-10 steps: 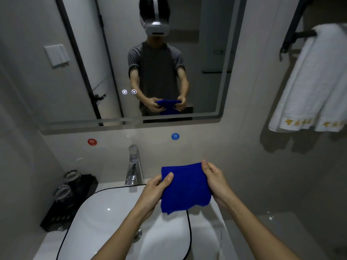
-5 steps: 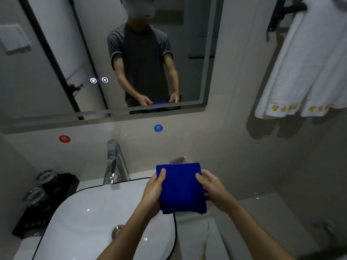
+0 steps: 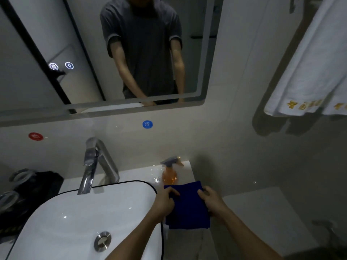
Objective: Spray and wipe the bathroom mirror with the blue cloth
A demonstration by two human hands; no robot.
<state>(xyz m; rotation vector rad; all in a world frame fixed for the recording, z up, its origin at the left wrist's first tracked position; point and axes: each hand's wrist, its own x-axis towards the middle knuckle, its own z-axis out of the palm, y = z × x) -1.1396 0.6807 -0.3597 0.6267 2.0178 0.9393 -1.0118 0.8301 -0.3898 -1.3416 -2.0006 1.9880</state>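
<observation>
Blue folded microfibre cloth (image 3: 187, 207) held low over the right end of the white countertop (image 3: 187, 166), left hand (image 3: 165, 202) pinching its left edge and right hand (image 3: 211, 201) gripping the right edge. Just behind it, orange plastic spray bottle with a grey trigger (image 3: 170, 173) standing upright on the counter, white oval basin with a black rim (image 3: 75, 218) and chrome tap (image 3: 97, 164) off to the left. Up above, big wall mirror with a lit border (image 3: 56, 34), white hanging towel with gold lettering (image 3: 315, 72) on the right.
</observation>
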